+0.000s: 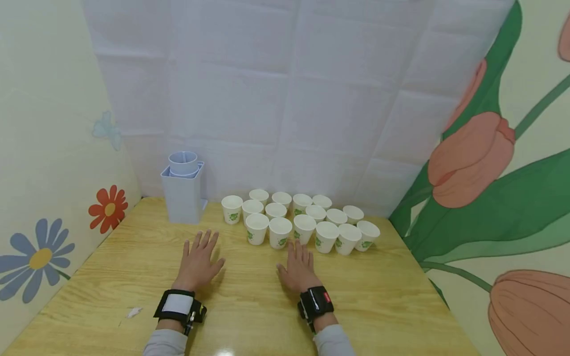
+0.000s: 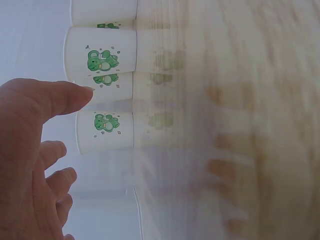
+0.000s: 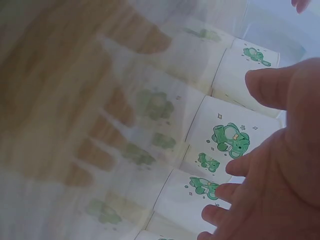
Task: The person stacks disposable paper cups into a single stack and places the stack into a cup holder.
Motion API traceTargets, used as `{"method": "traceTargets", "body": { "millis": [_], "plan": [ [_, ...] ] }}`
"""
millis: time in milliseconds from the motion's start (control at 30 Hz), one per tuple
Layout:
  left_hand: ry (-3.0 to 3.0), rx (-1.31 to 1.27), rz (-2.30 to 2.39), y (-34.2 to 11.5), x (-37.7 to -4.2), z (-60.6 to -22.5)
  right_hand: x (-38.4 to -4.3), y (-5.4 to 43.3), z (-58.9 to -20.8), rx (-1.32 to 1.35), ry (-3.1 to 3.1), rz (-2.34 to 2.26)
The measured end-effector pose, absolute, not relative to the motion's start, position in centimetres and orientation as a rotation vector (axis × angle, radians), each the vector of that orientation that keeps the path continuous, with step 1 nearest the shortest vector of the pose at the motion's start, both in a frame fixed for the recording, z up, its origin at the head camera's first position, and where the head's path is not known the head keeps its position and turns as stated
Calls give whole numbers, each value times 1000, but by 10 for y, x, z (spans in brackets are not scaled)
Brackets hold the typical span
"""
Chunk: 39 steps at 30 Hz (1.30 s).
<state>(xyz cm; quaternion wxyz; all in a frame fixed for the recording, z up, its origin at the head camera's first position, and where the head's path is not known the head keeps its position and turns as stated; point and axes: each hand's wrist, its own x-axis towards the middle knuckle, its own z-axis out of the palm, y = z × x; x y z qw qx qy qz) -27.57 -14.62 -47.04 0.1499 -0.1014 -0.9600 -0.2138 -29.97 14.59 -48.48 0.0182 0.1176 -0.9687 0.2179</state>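
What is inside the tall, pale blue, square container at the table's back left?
From the container rises a round, pale blue, open-topped piece. Anything deeper is covered by that piece and the container's walls.

1. The paper cups (image 1: 280,235) before you are white, with green bear prints (image 3: 231,140) among small stars and dots.
2. Your table (image 1: 249,296) has yellow wood grain.
3. The container (image 1: 183,200) to your left is plain pale blue.
4. The cloth (image 1: 285,99) facing you is white with a lilac tint.
5. Your left-hand wall (image 1: 44,148) is cream, with a blue flower (image 1: 20,242) and a red flower (image 1: 104,196), both yellow-centred, and a pale blue butterfly (image 1: 107,129).
6. Your right-hand wall (image 1: 543,59) shows pink tulips (image 1: 474,158) and green leaves (image 1: 516,202) on cream.
7. Your left wrist strap (image 1: 178,302) is black with a white patch; your right wrist strap (image 1: 317,299), black with a red tag.
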Motion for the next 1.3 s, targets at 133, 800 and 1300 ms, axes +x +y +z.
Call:
{"method": "traceTargets", "body": {
  "millis": [133, 800, 1300],
  "plan": [
    [-2760, -287, -604, -148, -277, -473, -297, 144, -482, 377, -3008, 683],
    [-2745, -279, -615, -162, -280, -474, -290, 137, -471, 418, -3007, 680],
    [-2628, -141, -585, -190, -306, -456, -299, 141, -454, 622, -2896, 710]
  ]
}}
